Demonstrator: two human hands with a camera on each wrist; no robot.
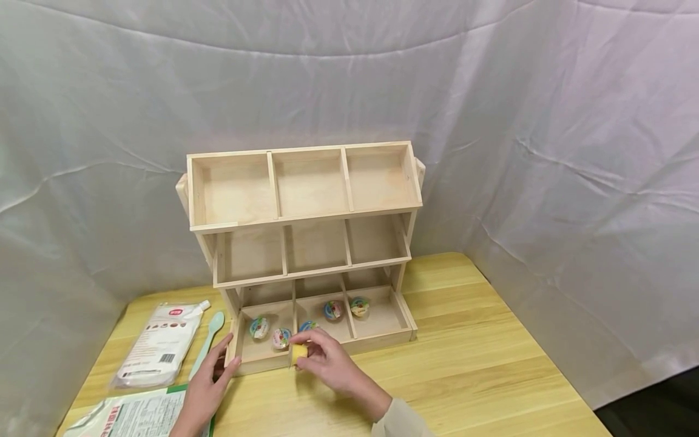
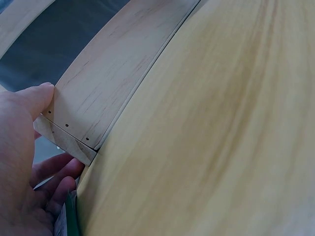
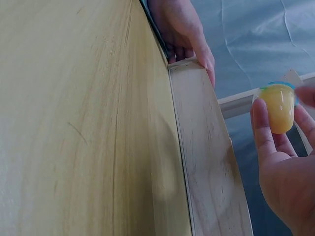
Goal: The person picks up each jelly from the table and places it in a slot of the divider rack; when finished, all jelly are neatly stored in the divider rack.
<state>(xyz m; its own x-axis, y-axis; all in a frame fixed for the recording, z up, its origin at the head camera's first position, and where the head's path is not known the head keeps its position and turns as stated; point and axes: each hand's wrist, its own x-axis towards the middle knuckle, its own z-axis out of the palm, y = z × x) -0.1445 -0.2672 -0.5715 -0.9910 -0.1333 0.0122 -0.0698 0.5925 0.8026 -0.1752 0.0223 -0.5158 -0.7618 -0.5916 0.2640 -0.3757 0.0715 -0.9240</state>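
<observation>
A yellow jelly cup (image 1: 298, 353) is pinched between the thumb and fingers of my right hand (image 1: 334, 364), over the front edge of the wooden shelf rack (image 1: 377, 343). In the right wrist view the jelly cup (image 3: 278, 113) shows its clear, rounded wall and blue-edged lid. My left hand (image 1: 206, 379) grips the rack's front left corner, thumb at the front board's edge and fingers around the side. In the bottom tier, two jelly cups (image 1: 259, 328) lie in the left compartment, two (image 1: 333, 311) in the middle one, partly behind my right hand, and one (image 1: 359, 306) in the right.
The rack's upper two tiers (image 1: 306, 220) have three bare compartments each. Left of it lie a white spouted pouch (image 1: 158, 346), a pale green spoon (image 1: 209, 343) and a green-and-white printed packet (image 1: 139, 416). Grey curtains (image 1: 327, 91) hang behind the wooden table (image 1: 480, 364).
</observation>
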